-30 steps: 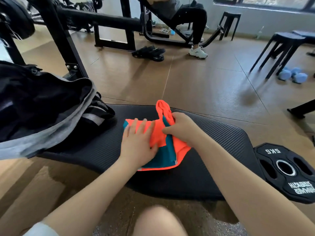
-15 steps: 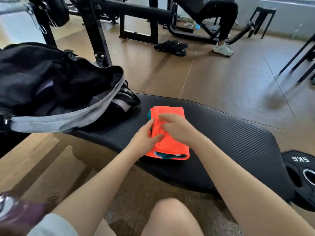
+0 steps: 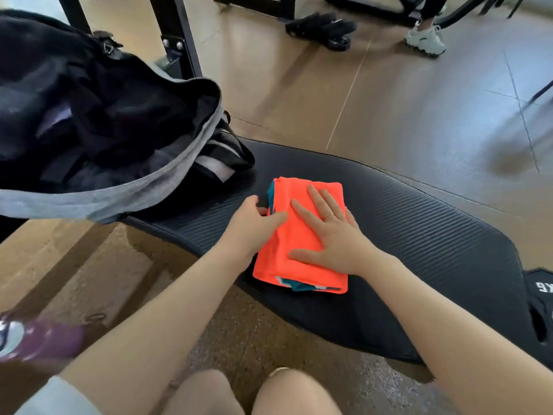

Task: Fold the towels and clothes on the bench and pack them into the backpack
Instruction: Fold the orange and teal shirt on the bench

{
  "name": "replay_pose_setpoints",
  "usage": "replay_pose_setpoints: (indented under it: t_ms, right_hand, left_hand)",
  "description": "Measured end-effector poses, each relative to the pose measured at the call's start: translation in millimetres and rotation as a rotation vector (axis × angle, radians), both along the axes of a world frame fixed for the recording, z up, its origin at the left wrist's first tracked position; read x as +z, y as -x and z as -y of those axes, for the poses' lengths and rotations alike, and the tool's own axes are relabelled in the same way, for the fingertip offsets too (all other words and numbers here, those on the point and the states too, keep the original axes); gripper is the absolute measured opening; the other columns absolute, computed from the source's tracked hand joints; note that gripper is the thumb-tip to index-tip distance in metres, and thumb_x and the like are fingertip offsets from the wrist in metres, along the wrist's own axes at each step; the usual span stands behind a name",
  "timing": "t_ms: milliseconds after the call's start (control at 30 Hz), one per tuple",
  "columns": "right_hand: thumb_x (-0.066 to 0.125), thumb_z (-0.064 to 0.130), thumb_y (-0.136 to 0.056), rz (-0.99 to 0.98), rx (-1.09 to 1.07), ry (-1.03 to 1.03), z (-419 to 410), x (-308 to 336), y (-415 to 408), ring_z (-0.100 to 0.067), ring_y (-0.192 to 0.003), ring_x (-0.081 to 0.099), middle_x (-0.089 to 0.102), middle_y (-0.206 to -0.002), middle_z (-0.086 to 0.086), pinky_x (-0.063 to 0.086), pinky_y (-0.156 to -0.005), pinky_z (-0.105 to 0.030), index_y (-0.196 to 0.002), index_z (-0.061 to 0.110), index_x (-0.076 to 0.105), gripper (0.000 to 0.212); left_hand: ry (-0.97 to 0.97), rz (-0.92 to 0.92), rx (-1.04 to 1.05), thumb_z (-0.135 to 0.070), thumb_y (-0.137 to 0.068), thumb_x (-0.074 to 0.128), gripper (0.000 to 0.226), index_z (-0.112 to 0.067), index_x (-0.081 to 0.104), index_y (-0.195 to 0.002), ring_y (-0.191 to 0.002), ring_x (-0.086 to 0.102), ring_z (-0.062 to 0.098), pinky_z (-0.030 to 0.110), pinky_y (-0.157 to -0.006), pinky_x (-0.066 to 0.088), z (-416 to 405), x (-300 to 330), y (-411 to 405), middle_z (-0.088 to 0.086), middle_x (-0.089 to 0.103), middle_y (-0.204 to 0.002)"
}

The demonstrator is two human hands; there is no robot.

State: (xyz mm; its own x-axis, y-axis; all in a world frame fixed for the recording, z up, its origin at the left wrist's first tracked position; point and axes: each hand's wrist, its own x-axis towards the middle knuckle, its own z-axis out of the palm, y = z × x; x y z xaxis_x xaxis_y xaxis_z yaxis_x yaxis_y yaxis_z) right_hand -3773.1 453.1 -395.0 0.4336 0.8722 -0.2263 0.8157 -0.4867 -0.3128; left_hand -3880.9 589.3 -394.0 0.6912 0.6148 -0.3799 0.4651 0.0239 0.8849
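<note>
Head view: my right hand (image 3: 332, 232) lies spread flat on the folded orange garment (image 3: 302, 235) mid-bench (image 3: 419, 235). My left hand (image 3: 254, 223), fingers straight, touches its nine o'clock edge. At ten o'clock the open backpack (image 3: 125, 193) rests on the bench.

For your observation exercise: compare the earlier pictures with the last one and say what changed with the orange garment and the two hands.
The orange garment went from half-open, teal lining showing, to a compact folded block. The right hand let go its grip and now presses flat on top; the left hand moved to the left edge. The garment stayed on the bench, beside the open backpack.
</note>
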Motion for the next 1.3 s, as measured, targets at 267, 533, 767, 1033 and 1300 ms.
replay_pose_setpoints:
  t_ms: [267,533,767,1033,1300]
  right_hand:
    - [0.065,0.045,-0.082,-0.335,-0.743,-0.108,-10.2,22.6,-4.5,-0.022,-0.124,0.043,0.029,-0.147,-0.001,0.041,-0.091,-0.036,-0.148,0.017,0.016,0.087]
    - [0.071,0.015,-0.074,-1.274,-0.948,-0.367,-21.9,82.4,-26.7,-0.016,-0.091,0.068,0.072,-0.101,-0.005,0.053,-0.074,-0.028,-0.108,0.012,0.063,0.035]
    - [0.085,0.038,-0.054,-1.378,-0.615,-0.242,-92.5,181.9,-18.1,-0.019,-0.108,0.063,0.067,-0.116,-0.002,0.050,-0.089,-0.036,-0.121,0.019,0.058,0.075]
    - [0.076,0.015,-0.075,-1.258,-0.607,-0.179,-217.6,199.8,41.6,-0.011,-0.099,0.063,0.066,-0.110,0.003,0.051,-0.077,-0.026,-0.115,0.022,0.058,0.044]
    - [0.077,0.024,-0.073,-1.038,-0.775,-0.315,-333.6,140.0,71.9,-0.015,-0.097,0.061,0.064,-0.105,0.001,0.050,-0.086,-0.033,-0.110,0.018,0.057,0.042]
  left_hand:
    - [0.106,-0.312,-0.007,-0.038,-0.082,0.067,0.045,-0.008,0.050,-0.110,-0.096,0.055,0.019,0.029,-0.076,0.042,9.5,21.3,-31.4,0.002,0.056,-0.107]
    - [0.321,0.020,0.044,-0.027,-0.065,0.074,0.054,-0.041,0.047,-0.110,-0.098,0.057,0.005,0.021,-0.085,0.046,-9.7,89.3,-2.9,-0.002,0.058,-0.112]
    - [0.374,0.175,0.294,-0.027,-0.071,0.073,0.044,-0.030,0.052,-0.110,-0.096,0.062,0.004,0.025,-0.083,0.051,-54.7,191.2,35.4,-0.008,0.065,-0.105]
    - [0.169,0.057,0.428,-0.019,-0.085,0.066,0.028,-0.035,0.052,-0.105,-0.091,0.062,0.008,0.019,-0.076,0.050,-159.4,208.1,90.1,-0.006,0.065,-0.101]
    - [-0.008,-0.038,0.448,-0.030,-0.087,0.059,0.030,-0.029,0.052,-0.116,-0.102,0.059,0.011,0.028,-0.087,0.046,-273.1,148.3,92.5,-0.007,0.063,-0.110]
